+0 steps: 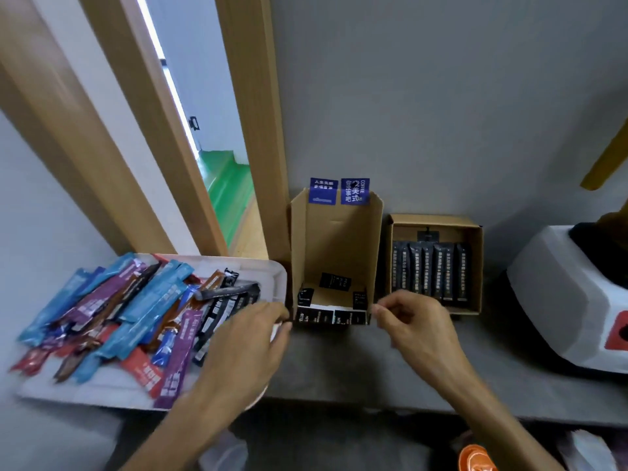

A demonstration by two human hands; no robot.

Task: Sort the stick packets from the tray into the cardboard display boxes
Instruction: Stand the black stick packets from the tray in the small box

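Left hand [244,338] over tray [277,271] edge; right hand [414,321] beside tall box [336,239]

A table [339,368] runs along a wall [441,96]. At its left end sits a tray [276,270], with a heap of stick packets [136,311] lying crisscross on it. A door frame [251,130] rises behind the tray. Just right of the tray stands an open display box [334,246], its back against the wall. Just beside that, further right, is a second box [477,266] with a row of packets [430,273] standing side by side in it. A bulky appliance [560,300] sits at the table's far right. The left hand [248,341] lies over the tray's right edge, and the right hand [418,324] is before the gap between the two boxes
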